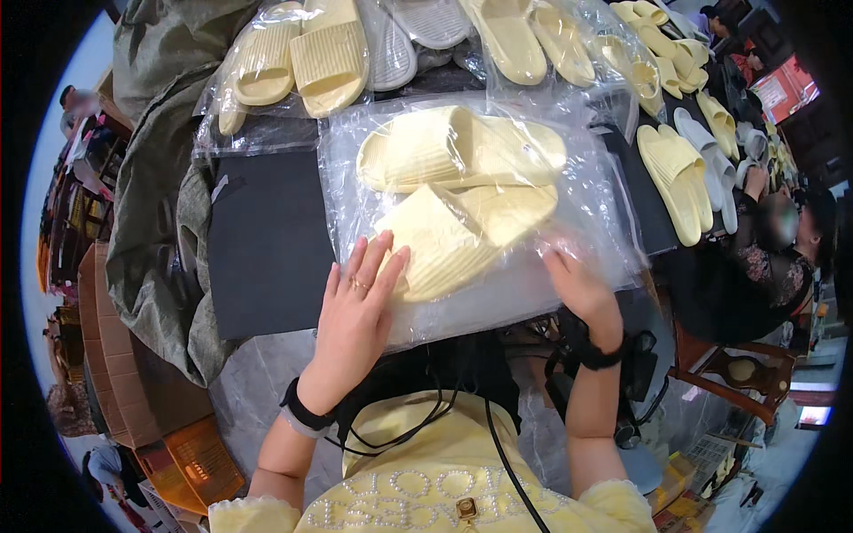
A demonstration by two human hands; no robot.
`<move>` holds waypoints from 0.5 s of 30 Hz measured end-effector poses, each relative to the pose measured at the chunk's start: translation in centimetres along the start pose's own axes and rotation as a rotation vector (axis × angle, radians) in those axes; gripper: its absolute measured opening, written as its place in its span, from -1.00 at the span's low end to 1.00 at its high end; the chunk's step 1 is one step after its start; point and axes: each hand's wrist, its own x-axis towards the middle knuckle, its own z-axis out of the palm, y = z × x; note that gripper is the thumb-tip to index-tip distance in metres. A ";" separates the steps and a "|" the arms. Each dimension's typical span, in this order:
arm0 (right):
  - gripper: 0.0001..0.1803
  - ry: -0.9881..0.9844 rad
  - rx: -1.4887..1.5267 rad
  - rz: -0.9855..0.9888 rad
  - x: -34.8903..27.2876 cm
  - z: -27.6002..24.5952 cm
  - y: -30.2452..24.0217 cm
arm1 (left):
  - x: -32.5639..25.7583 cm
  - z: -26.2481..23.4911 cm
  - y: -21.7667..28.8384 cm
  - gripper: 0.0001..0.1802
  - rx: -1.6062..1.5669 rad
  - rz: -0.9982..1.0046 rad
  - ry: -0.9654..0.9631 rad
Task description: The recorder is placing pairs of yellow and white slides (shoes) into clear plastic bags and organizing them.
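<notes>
A pair of pale yellow ribbed slippers lies inside a clear plastic bag on the table in front of me, one slipper beyond the other. My left hand rests with its fingers stretched and apart on the bag, over the ribbed strap of the nearer slipper. A ring shows on one finger. At the bag's right side is my right hand, close to the nearer slipper's heel. Its fingers are smeared by motion, so their grip on the plastic cannot be made out.
Bagged yellow slippers and grey ones lie along the far side. Unbagged yellow slippers line the right. A black board and crumpled grey-green cloth are at left, near a cardboard box. A person sits at right.
</notes>
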 end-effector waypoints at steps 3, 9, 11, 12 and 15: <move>-0.65 0.150 -0.022 0.022 -2.0 -2.1 2.0 | -0.6 0.2 -0.1 -0.19 0.134 0.021 -0.077; -0.30 0.216 0.788 0.797 -1.8 -7.3 1.4 | -2.1 -1.9 0.5 -0.37 -0.123 -0.219 0.269; -0.18 0.036 0.762 0.825 -1.2 -8.1 1.4 | -3.0 -1.5 -0.3 -0.48 -0.136 -0.321 0.365; -0.18 0.042 0.754 0.832 -0.6 -8.2 1.5 | -3.2 -1.5 -0.6 -0.58 -0.107 -0.407 0.302; -0.17 -0.034 0.672 0.850 1.9 -8.4 2.2 | -3.4 -0.8 -1.2 -0.71 -0.065 -0.484 0.207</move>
